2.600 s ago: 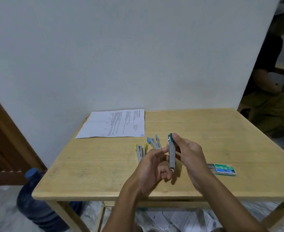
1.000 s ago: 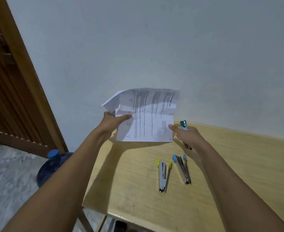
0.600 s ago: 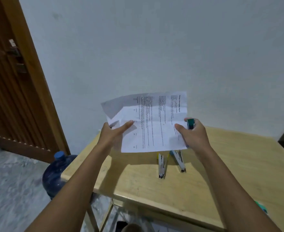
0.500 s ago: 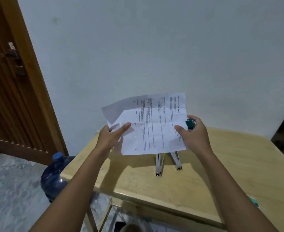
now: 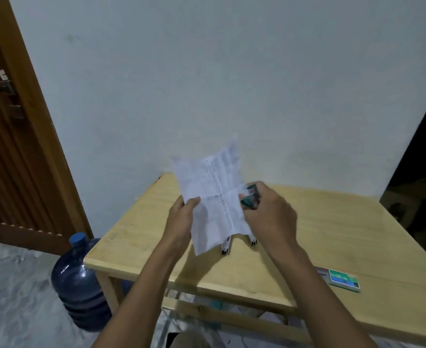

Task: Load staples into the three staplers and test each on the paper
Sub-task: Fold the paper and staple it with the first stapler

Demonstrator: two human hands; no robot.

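From the head camera, we pinch the paper (image 5: 213,197) in our left hand (image 5: 181,217) above the table (image 5: 332,229) while our right hand (image 5: 269,214) grips the green stapler (image 5: 249,197) at its edge, so the floppy sheet might slip and miss.

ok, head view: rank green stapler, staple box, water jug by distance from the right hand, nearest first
1. green stapler: gripped in the right hand, at the paper's edge.
2. staple box: on the table, to the hand's lower right.
3. water jug: on the floor, far left.
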